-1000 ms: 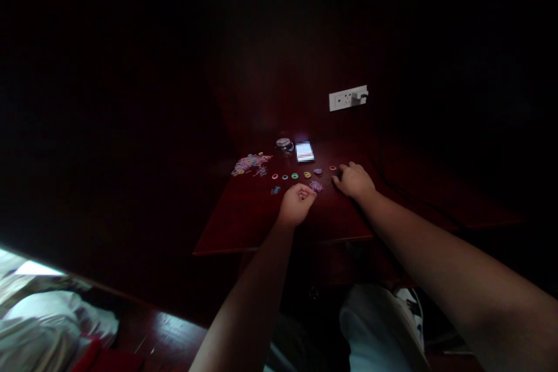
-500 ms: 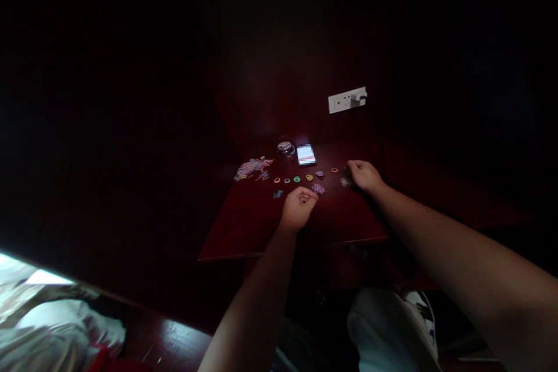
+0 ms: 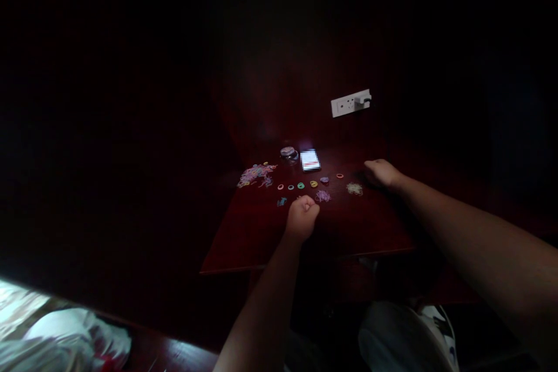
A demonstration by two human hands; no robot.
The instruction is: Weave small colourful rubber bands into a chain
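Dark tabletop [image 3: 349,226], centre. Mixed bands [image 3: 256,175] left of centre; left hand [image 3: 301,219] near purple bands [image 3: 323,196], right hand [image 3: 383,174] near pale bands [image 3: 354,189]. Fingers curled; cannot tell if pinching. Step: apparently colour-sorting; next move calls for light pinch.

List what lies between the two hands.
In the head view: the purple pile, nearer the left hand, then the pale yellow pile, nearer the right hand.

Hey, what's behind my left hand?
Beyond the left hand lie a green ring and a yellow ring on the table. Whatever the hand itself covers can't be seen.
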